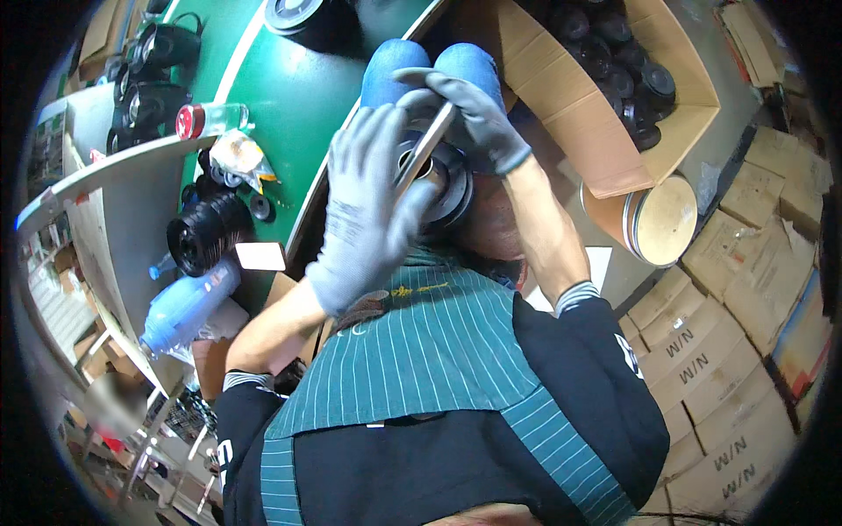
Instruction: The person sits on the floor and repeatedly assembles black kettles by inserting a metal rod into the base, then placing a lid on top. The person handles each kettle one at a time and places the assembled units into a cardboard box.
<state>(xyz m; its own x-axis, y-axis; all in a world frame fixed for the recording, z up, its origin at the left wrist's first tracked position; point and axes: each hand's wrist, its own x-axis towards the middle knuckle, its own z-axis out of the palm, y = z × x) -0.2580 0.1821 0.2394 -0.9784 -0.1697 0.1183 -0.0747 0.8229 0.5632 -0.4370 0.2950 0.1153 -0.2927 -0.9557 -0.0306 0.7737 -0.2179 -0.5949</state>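
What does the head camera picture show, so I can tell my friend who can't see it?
Two hands in grey gloves work on a round black and silver metal part over the person's lap. The left hand cups the part, and the right hand presses a flat metal bar onto it. An open cardboard box of round black parts sits nearby.

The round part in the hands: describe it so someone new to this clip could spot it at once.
Start at the green table, then drop to the person's lap beside its edge. There both gloved hands, left hand and right hand, close around a black and silver round part with a flat metal bar across it. Unlike the black parts in the cardboard box, it is held.
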